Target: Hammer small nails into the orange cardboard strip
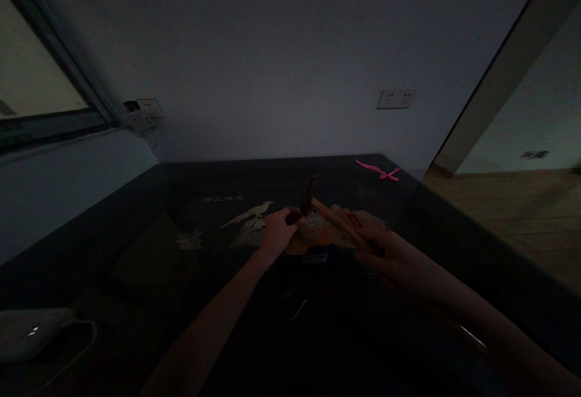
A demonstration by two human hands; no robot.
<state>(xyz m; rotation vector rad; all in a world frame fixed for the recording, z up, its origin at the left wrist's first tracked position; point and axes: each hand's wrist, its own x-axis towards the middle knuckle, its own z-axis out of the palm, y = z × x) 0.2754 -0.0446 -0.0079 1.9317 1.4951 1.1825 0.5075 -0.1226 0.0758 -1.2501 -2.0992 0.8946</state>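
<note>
My right hand (381, 252) is wrapped around the wooden handle of a claw hammer (333, 218). The hammer's dark metal head points up and to the left, right by the fingertips of my left hand (279, 230). Thumb and fingers of that left hand are closed in a pinch; what they hold, if anything, is too dark and small to make out. Under both hands lies a mottled orange and whitish patch (318, 233); whether it is an object or part of the tabletop picture I cannot tell. A small blue-edged label (315, 258) shows just in front of it.
The dark glossy table (204, 173) carries a pale bird picture (254, 212) and stands against the wall. A pink ribbon (384, 173) lies at the far right corner. At the left is a white device (34, 333) with a cable. A thin shiny rod (299, 309) lies nearer me.
</note>
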